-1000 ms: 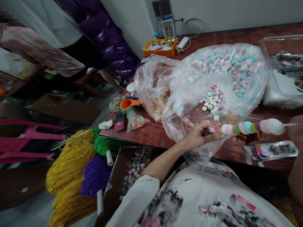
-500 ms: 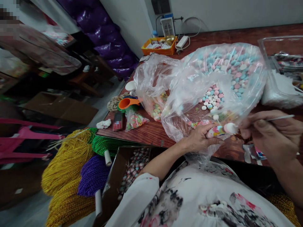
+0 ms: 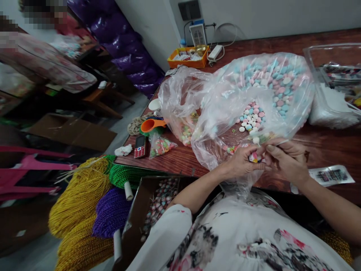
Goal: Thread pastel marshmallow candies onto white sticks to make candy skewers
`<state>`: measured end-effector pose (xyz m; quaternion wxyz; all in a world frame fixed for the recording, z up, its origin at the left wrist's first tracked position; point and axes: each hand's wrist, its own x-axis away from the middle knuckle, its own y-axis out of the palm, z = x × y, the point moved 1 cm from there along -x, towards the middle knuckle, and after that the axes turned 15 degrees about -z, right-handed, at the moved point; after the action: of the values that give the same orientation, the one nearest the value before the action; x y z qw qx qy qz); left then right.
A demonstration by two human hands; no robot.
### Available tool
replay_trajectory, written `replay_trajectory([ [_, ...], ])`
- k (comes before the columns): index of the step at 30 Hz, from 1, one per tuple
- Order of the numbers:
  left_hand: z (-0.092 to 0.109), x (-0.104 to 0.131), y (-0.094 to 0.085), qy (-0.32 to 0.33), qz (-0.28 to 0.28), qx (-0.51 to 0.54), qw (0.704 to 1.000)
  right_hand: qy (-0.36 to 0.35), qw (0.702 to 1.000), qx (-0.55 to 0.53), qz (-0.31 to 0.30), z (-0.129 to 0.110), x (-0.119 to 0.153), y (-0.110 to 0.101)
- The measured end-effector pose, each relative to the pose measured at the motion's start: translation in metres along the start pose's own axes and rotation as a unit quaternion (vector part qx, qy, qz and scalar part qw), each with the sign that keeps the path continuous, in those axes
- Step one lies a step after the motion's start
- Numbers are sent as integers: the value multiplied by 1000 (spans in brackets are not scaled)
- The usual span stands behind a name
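Observation:
My left hand [image 3: 242,161] is closed round a small bundle of coloured beads [image 3: 255,156], with patches of pink, yellow and white; the fingers hide most of it. Against it, fingertips nearly meeting, is my right hand [image 3: 287,158], pinched closed. A thin pale stick [image 3: 278,141] shows in part along its fingers. Just beyond both hands lies a large clear plastic bag [image 3: 225,109] with pink, blue and white round beads [image 3: 255,114] at its mouth. A silver printed packet [image 3: 331,175] lies beside my right wrist.
Left on the table are a bead-filled small bag [image 3: 160,146], a keypad phone [image 3: 140,146] and an orange scoop [image 3: 152,125]. An orange tray [image 3: 187,63] stands behind; a clear bin [image 3: 332,101] is at right. Cord bundles [image 3: 81,195] and a bead box [image 3: 158,207] sit below. Another person [image 3: 47,60] is far left.
My right hand has moved left, up to my left hand. The beads sticking out of my left hand are now mostly covered. The silver packet and the phone show more clearly.

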<state>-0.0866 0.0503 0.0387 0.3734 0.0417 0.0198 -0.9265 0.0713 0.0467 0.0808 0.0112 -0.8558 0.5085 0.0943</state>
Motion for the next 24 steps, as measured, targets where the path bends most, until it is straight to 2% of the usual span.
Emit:
replay_trajectory([
  [3,3,-2,1,-12,17,-16,1000,-20,995,91,-42,5,-1,-3],
  [6,6,-1,-1,-29,41,-63,997,-71,985,155,-28,-8,-2,-13],
  [8,7,-3,-2,-41,27,-87,995,-88,979,181,-17,-20,-3,-19],
  [11,7,-7,-1,-21,-22,-57,998,-79,969,226,-60,-30,-6,-18],
  [13,7,-8,0,-15,-26,-19,999,-74,964,244,-80,-28,-9,-15],
  [16,9,-3,-3,-52,-24,60,997,-45,978,188,-82,-17,-9,-19],
  [20,16,12,-16,-105,-78,214,968,-2,999,38,-26,-4,-5,-34],
  [24,17,21,-20,-159,-55,232,958,-12,999,46,-19,0,-10,-37],
])
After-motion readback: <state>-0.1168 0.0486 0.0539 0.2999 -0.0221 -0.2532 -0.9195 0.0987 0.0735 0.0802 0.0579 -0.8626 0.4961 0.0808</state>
